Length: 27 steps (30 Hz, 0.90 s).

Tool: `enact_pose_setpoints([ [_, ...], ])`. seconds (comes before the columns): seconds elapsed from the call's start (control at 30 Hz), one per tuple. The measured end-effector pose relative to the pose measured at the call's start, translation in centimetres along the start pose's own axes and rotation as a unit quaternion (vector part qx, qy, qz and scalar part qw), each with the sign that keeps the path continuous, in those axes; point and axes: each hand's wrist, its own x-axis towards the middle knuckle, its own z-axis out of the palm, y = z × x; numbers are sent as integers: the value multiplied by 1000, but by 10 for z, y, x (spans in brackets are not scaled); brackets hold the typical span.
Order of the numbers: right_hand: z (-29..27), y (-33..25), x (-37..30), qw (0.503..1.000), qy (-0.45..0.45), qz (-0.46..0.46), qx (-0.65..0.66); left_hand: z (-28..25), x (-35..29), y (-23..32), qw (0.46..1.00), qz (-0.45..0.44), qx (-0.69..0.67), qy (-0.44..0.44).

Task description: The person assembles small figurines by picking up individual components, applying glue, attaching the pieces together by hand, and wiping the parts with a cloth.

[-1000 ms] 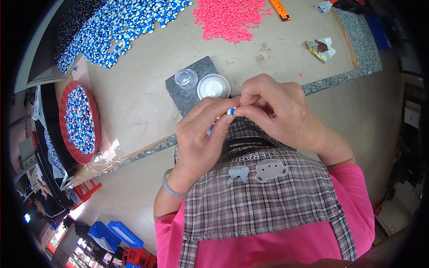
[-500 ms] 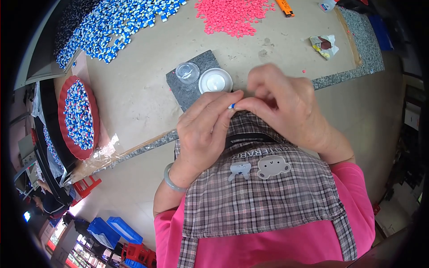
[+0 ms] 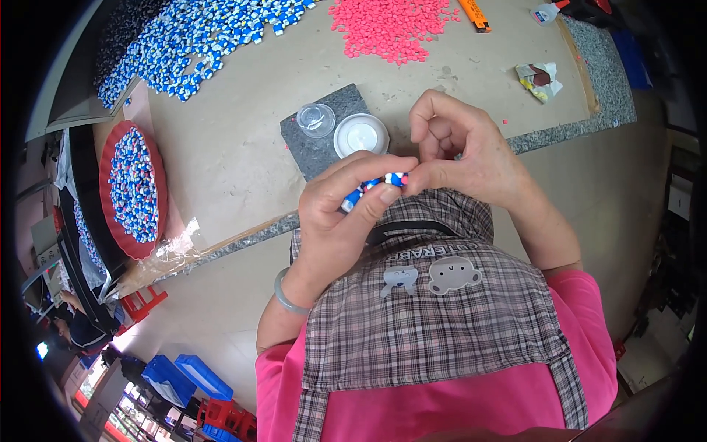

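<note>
My left hand (image 3: 335,202) is closed round several small blue-and-white pieces (image 3: 353,199). Between its thumb and forefinger sits a small blue, white and pink piece (image 3: 398,179), pink end toward the right. Beside that end is the thumb of my right hand (image 3: 464,151); whether it touches cannot be made out. The right fingers are curled in, and a bit of something greyish shows among them. Just beyond my hands, a dark stone slab (image 3: 294,149) bears a round white dish (image 3: 340,140) and a small clear cup (image 3: 316,120).
Blue-and-white pieces (image 3: 213,37) lie heaped at the far left, pink pieces (image 3: 390,26) at the far middle. A red basket (image 3: 158,184) holds finished-looking mixed pieces. An orange cutter (image 3: 476,15), a glue bottle (image 3: 546,13) and a torn wrapper (image 3: 540,79) lie to the right.
The left hand has turned, so the pieces inside it now show, with pink on the one at its fingertips. The right hand has drawn slightly to the right, its fingers more curled.
</note>
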Motion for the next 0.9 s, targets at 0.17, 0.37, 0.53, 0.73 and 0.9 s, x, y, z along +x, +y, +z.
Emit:
enact_pose_setpoints([
  [0.17,-12,-3,0,987,-63,57,137,0,-4,0,978,-102,-181,21],
  [0.37,-15,-3,-3,993,-10,32,113,1,-3,2,975,-121,-185,35],
  [0.53,-22,3,-8,989,12,27,145,-2,-1,-2,963,-136,-231,26],
  [0.73,-41,5,-18,988,61,37,140,3,0,3,955,-171,-235,58],
  [0.9,-107,13,-35,925,317,-51,-201,1,-6,2,966,-130,-209,77],
])
